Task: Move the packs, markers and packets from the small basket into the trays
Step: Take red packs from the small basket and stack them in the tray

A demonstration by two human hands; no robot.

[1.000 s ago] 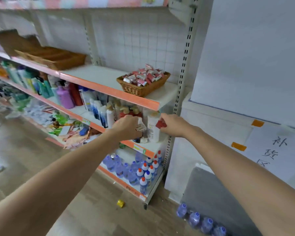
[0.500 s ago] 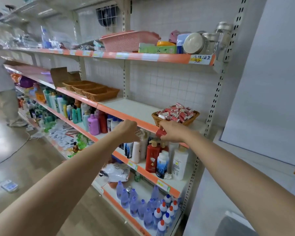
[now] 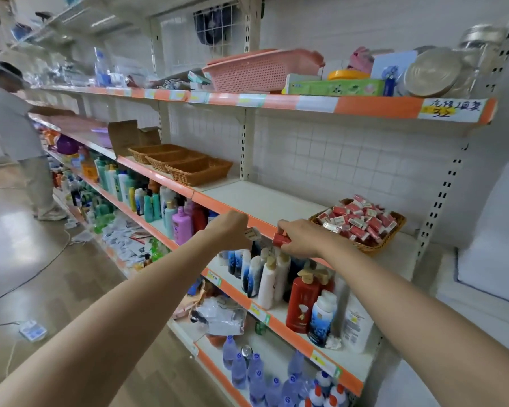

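Now your view has tilted up since a second ago: the top shelf with the pink basket fills the upper frame, and a person stands at the far left, neither of which showed then. Left of centre, the three wicker trays sit in a row on the middle shelf, closer to centre frame than before. At centre, your left hand is curled round a small white-labelled pack, held just in front of the shelf's orange edge. Just to its right, your right hand pinches a red pack at the same edge; both hands hold what they held a second ago. At the right of the frame, the small basket stands on the shelf, heaped with red and white packs.
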